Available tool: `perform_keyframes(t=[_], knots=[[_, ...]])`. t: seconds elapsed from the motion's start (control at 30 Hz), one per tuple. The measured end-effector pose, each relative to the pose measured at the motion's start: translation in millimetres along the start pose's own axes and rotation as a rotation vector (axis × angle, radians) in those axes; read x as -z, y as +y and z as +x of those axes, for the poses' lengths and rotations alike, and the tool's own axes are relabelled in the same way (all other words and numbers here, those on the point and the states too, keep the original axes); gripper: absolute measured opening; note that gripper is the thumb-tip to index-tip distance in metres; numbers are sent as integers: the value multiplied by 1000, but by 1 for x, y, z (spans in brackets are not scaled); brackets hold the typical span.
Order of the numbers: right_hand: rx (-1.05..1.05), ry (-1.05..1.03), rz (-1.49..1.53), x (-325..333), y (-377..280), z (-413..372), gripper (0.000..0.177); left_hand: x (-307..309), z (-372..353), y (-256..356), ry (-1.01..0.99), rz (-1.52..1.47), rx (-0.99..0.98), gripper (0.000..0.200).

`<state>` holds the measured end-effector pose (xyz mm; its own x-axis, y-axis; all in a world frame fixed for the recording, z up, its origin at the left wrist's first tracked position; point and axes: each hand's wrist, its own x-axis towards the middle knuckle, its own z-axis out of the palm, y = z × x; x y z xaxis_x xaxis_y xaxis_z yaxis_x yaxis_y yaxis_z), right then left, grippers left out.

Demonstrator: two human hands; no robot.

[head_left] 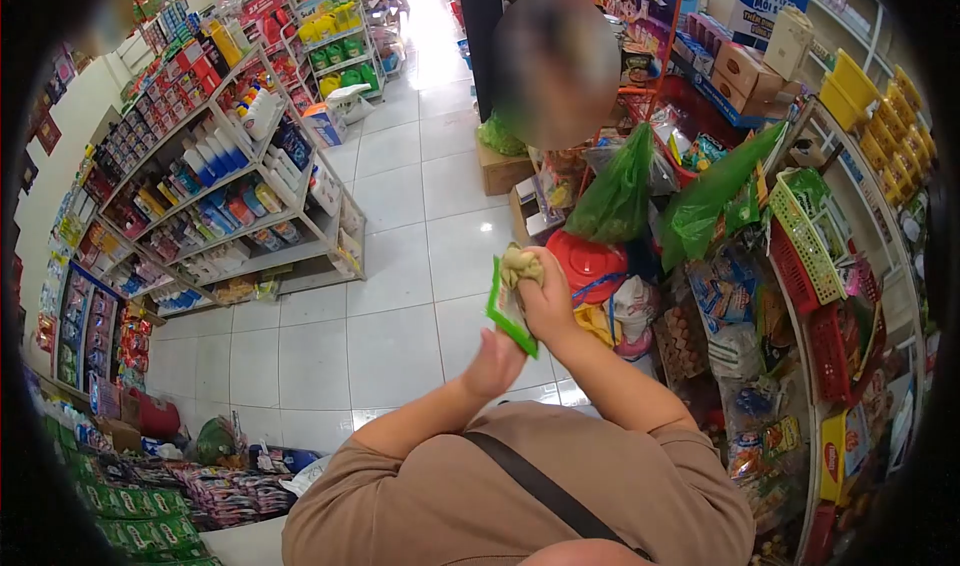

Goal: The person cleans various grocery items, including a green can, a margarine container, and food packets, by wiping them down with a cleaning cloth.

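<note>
In front of my chest, my left hand (495, 364) grips the lower end of a flat, light-coloured item with bright green edges (514, 330); its exact kind is not clear. My left thumb points up while the fingers go behind the item. Close beside it, my right hand (548, 301) is closed around a bunched, pale yellow-green cloth (521, 266), which sticks out above the fingers. The cloth touches or nearly touches the item's upper part.
Shelves of bottles (215, 181) stand at the left on a white tiled floor (395, 266). A person (550, 66) is ahead. Green plastic bags (615, 191), a red plastic lid or basin (588, 266), egg trays (680, 344) and a yellow-green basket (806, 236) crowd the right.
</note>
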<state>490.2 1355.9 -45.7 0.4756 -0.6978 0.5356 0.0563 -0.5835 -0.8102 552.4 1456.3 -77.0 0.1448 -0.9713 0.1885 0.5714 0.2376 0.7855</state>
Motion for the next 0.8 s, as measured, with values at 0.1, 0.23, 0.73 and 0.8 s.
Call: perform_keyframes(t=[0.1,0.23,0.73,0.8], knots=[[-14,-5,1,0,-6,-1,28,-6,-2,-11,64,-2,-23,100],[210,-171,-17,-5,-22,-25,35,13,7,19,285,-101,60,104],[257,-166,6,21,-25,-13,36,-5,13,17,212,-157,92,101],[236,-244,53,23,-22,-20,36,18,19,18,160,-216,23,99]])
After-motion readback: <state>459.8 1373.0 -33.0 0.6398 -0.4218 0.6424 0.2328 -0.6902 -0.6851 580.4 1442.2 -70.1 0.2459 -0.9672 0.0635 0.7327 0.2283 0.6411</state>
